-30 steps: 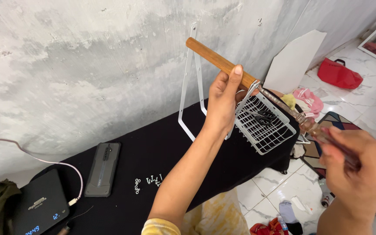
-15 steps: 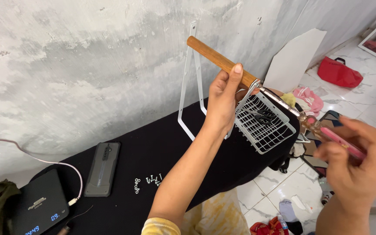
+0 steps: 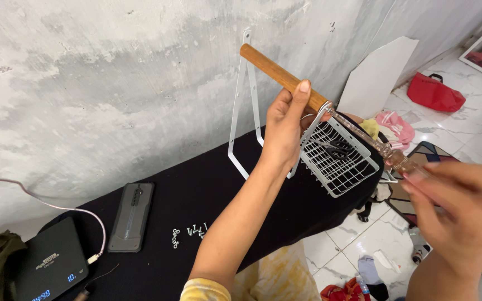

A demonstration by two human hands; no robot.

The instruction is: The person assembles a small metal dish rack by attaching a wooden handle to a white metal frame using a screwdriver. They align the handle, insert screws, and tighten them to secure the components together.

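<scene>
L hand [image 3: 283, 131] grips wooden rod [image 3: 283, 78] w/ wire basket [image 3: 338, 159]; R hand [image 3: 461, 214] at its end.

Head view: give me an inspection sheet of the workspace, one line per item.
Surface: black cloth-covered table.
Job's things: white wire basket with wooden bar; white metal bracket against the wall.
Clutter: small silver screws, dark phone, black power bank.
Grippers: left hand grips the bar; right hand holds a blurred slim tool.
Cables: pale cable into the power bank.
Surroundings: red bag, clothes on tiled floor.
</scene>
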